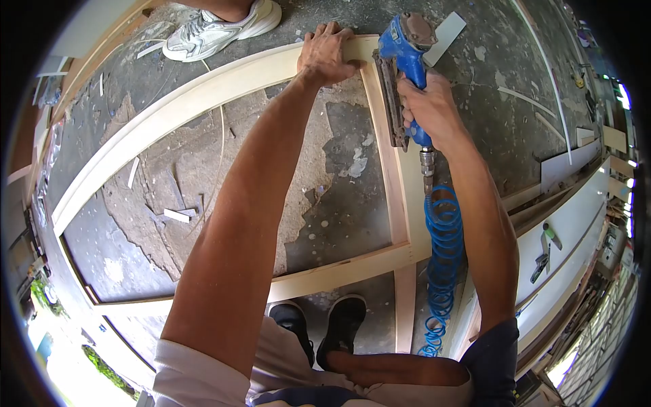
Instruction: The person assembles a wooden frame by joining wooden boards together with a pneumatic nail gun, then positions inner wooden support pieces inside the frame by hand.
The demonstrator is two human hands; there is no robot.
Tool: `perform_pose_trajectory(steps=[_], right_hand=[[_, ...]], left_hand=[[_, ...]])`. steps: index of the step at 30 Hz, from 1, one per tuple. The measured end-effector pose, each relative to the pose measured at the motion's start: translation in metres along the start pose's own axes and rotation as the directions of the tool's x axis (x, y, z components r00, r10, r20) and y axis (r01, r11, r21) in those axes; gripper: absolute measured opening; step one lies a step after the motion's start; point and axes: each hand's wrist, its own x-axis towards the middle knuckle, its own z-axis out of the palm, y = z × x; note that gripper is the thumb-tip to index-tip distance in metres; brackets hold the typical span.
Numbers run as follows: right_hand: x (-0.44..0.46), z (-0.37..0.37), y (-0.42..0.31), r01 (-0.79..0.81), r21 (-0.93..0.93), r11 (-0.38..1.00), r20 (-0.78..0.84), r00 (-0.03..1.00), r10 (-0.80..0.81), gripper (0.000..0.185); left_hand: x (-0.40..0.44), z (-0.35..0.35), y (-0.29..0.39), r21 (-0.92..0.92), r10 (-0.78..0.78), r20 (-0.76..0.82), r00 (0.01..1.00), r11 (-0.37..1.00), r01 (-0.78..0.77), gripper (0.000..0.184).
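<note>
A blue pneumatic nail gun (409,57) is gripped in my right hand (430,108), its fingers wrapped round the handle. The nose of the gun is by the top right corner of a pale wooden frame (203,87). Just left of that corner, my left hand (327,55) lies on the frame's far rail, fingers over its edge and thumb apart. A coiled blue air hose (444,234) runs down from the gun's metal coupling (426,163). The contact between the gun's tip and the wood cannot be made out.
Another person's white shoe (220,30) stands beyond the frame. Wood offcuts (178,216) lie on the worn floor inside it. At the right, a white panel (563,237) carries a green-handled tool (552,236). My black shoes (342,325) are below the near rail.
</note>
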Motion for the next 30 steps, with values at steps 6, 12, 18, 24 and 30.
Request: perform_pose_trajectory(steps=[6, 12, 18, 24, 30], right_hand=[[-0.004, 0.003, 0.002, -0.003, 0.026, 1.000, -0.010, 1.000, 0.003, 0.024], [-0.004, 0.005, 0.002, 0.017, -0.027, 0.999, 0.017, 1.000, -0.016, 0.023], [-0.005, 0.011, -0.001, -0.057, -0.040, 0.998, 0.005, 0.998, 0.057, 0.013], [0.006, 0.011, 0.009, 0.051, -0.312, 0.949, -0.017, 0.998, -0.059, 0.016], [-0.005, 0.002, -0.013, -0.098, 0.004, 0.995, -0.013, 0.995, 0.098, 0.013]], left_hand=[[0.000, 0.002, -0.001, 0.018, 0.005, -0.010, 1.000, 1.000, -0.005, 0.058], [0.000, 0.001, -0.002, 0.026, 0.002, 0.005, 1.000, 1.000, -0.002, 0.060], [0.001, 0.001, 0.001, 0.073, -0.022, 0.033, 0.999, 0.997, 0.020, 0.062], [0.002, 0.001, 0.001, 0.042, -0.009, 0.015, 1.000, 0.999, 0.009, 0.061], [-0.001, -0.001, 0.001, 0.004, -0.014, 0.009, 1.000, 1.000, 0.014, 0.057]])
